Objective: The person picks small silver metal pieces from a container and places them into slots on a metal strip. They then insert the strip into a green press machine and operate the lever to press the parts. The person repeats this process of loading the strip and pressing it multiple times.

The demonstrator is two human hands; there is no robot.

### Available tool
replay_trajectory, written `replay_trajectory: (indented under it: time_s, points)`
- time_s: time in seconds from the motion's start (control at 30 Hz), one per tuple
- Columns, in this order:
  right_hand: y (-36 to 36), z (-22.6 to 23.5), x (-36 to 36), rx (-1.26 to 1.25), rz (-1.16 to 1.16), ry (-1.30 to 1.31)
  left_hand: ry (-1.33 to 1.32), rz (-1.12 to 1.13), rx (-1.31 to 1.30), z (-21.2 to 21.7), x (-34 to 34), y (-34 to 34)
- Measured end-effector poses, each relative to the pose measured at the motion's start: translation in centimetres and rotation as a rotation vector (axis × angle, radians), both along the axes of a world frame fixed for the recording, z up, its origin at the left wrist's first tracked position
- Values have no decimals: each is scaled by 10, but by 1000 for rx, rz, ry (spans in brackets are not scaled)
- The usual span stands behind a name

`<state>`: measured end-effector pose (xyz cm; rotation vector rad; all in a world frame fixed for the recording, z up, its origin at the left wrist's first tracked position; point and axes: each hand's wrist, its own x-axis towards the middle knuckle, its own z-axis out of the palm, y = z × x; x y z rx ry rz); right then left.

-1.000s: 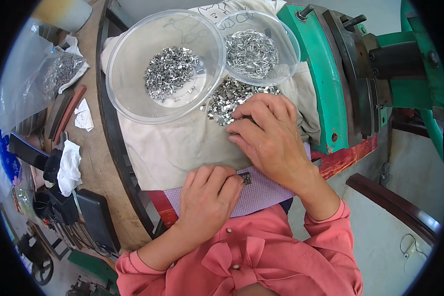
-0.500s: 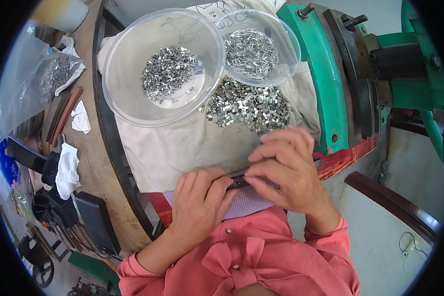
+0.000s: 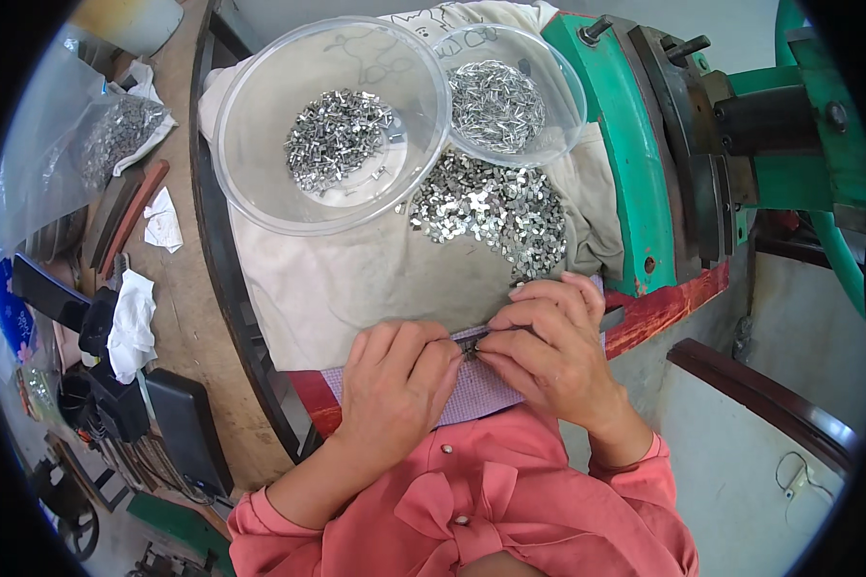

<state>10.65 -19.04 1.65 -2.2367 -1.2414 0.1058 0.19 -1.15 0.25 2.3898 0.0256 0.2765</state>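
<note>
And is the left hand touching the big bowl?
Apart: the head view shows beige cloth between the left hand and the big bowl.

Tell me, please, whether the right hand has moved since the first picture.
Yes: against the green machine frame, the right hand has moved nearer the pink shirt.

At two o'clock of our view there stands a green machine [image 3: 611, 163]. Near four we see a dark beam [image 3: 760, 397], at eight a flat black case [image 3: 191, 430], at nine a crumpled white tissue [image 3: 133, 327].
</note>
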Motion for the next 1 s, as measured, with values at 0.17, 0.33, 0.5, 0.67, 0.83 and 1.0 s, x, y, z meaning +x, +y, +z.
replay_trajectory:
  time_s: [0.17, 0.33, 0.5, 0.67, 0.83, 1.0]
  points:
    - [-9, 5, 0, 5, -74, 4, -25, 1, 5, -2, 0, -2]
    - [-11, 2, -5, 14, -76, -12, -48, -28, 52, -2, 1, -1]
    - [-7, 0, -9, 28, -53, -38, -79, -44, 117, -3, 0, -3]
    - [2, -5, -9, 6, -9, -30, -86, -47, 129, -4, -2, -2]
    - [-2, -5, -8, 53, -22, -3, -83, -31, 57, -2, -4, -2]
    - [-11, -3, -7, 78, -70, -37, -67, -51, 25, -2, -5, 1]
